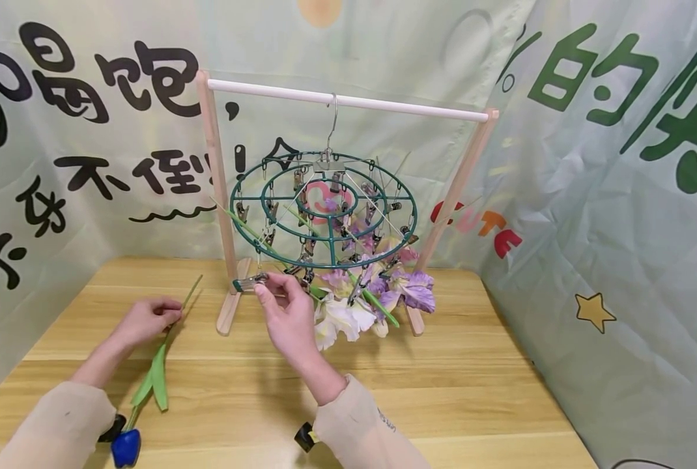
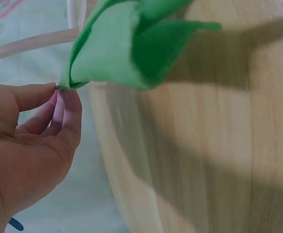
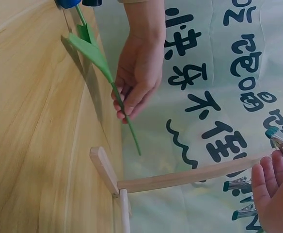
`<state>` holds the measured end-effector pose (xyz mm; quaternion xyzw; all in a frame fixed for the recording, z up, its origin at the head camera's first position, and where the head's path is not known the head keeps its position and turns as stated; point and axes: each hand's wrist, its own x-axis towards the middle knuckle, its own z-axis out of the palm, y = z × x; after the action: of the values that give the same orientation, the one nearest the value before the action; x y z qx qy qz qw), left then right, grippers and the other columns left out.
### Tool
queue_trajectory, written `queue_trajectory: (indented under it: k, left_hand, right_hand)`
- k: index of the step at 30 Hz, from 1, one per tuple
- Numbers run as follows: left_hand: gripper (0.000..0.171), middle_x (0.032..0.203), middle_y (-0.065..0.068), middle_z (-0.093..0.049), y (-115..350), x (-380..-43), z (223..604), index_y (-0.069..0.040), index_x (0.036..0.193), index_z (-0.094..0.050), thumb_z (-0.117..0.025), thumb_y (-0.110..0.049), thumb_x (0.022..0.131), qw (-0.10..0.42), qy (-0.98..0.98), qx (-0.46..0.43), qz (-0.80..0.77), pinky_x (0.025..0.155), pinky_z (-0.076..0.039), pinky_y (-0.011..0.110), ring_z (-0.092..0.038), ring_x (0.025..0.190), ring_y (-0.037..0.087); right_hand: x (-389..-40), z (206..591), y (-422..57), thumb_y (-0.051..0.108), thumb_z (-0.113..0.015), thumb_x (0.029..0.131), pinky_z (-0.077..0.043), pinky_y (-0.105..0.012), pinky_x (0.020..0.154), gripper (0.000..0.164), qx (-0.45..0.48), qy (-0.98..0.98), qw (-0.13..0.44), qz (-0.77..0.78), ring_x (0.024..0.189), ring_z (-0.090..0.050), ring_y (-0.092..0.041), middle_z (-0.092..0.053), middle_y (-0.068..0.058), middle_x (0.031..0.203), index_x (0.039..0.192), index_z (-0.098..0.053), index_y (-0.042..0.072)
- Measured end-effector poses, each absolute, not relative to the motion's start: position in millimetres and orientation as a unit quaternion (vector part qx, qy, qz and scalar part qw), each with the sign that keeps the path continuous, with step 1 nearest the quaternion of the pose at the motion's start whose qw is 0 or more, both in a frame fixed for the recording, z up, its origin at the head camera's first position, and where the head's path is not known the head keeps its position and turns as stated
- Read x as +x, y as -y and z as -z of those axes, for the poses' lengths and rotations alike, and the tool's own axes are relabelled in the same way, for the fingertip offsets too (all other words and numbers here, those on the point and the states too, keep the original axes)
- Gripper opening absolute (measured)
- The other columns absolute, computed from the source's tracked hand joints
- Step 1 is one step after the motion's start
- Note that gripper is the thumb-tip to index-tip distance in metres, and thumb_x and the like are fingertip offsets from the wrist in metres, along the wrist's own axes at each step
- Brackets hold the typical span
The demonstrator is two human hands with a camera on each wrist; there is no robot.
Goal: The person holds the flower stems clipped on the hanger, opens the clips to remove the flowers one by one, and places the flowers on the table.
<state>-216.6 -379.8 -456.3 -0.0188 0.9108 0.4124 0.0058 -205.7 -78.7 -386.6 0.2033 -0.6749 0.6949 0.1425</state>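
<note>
My left hand [image 1: 147, 321] pinches the green stem of a blue artificial tulip [image 1: 127, 447], its flower hanging toward the table's front and the bare stem end pointing up and away. Two green leaves [image 1: 158, 378] spread below the fingers. With thumb and fingertips my right hand [image 1: 290, 316] holds a metal clip [image 1: 250, 282] with dark green tips, at the near left rim of a round green hanger [image 1: 332, 266]. In the right wrist view the same clip [image 3: 277, 136] shows at the fingertips. Purple and white artificial flowers [image 1: 348, 319] hang from the hanger behind the right hand.
The hanger hooks over a white rod [image 1: 407, 108] on a wooden stand [image 1: 213, 156], whose feet rest on the wooden table [image 1: 454, 397]. Several other clips dangle from the rings. Printed cloth [image 1: 559, 195] encloses the back and sides.
</note>
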Motion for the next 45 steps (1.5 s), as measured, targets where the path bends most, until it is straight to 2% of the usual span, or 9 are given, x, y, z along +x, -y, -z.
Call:
queue_trajectory:
  k: [5,13,27,38,45]
  left_hand:
    - [0.038,0.109,0.029,-0.070,381.5,-218.7,458.2,0.019,0.129,-0.057,-0.058,-0.010,0.105,0.022,-0.915,-0.012,-0.403,0.069,-0.056,0.026,-0.068,0.097,0.031]
    - [0.036,0.108,0.027,-0.068,388.3,-223.4,467.9,0.018,0.126,-0.059,-0.058,-0.010,0.103,0.035,-0.925,-0.010,-0.377,0.073,-0.054,0.033,-0.064,0.098,0.035]
    - [0.029,0.095,0.016,-0.068,385.5,-225.2,471.7,0.017,0.116,-0.063,-0.061,-0.005,0.098,0.035,-0.941,0.001,-0.337,0.072,-0.051,0.035,-0.061,0.088,0.026]
    - [0.023,0.089,0.011,-0.067,385.0,-229.1,473.5,0.013,0.109,-0.067,-0.066,-0.004,0.094,0.025,-0.946,0.000,-0.323,0.071,-0.050,0.034,-0.060,0.083,0.022]
    - [0.018,0.086,0.009,-0.065,382.9,-229.8,475.0,0.012,0.104,-0.066,-0.068,0.000,0.091,0.019,-0.945,0.004,-0.326,0.070,-0.049,0.034,-0.059,0.080,0.021]
  right_hand:
    - [-205.0,385.7,78.8,0.009,-0.073,0.097,-0.062,-0.029,0.086,0.025,0.201,0.674,0.139,-0.697,0.091,-0.068,-0.012,-0.071,-0.015,0.104,0.117,-0.067,-0.005]
    - [-204.5,387.1,78.6,0.011,-0.073,0.097,-0.061,-0.028,0.085,0.026,0.195,0.674,0.129,-0.701,0.091,-0.067,-0.011,-0.071,-0.013,0.104,0.118,-0.068,-0.004]
    - [-206.7,389.9,77.5,0.014,-0.075,0.098,-0.058,-0.026,0.087,0.025,0.196,0.673,0.123,-0.702,0.095,-0.068,-0.020,-0.073,-0.014,0.105,0.117,-0.069,-0.001]
    - [-207.2,388.0,77.8,0.016,-0.076,0.096,-0.059,-0.026,0.082,0.026,0.199,0.674,0.136,-0.698,0.088,-0.066,-0.009,-0.073,-0.009,0.103,0.117,-0.070,0.001]
    - [-206.3,386.1,77.7,0.018,-0.077,0.095,-0.057,-0.025,0.081,0.026,0.191,0.683,0.137,-0.692,0.088,-0.067,-0.007,-0.074,-0.006,0.103,0.116,-0.071,0.004]
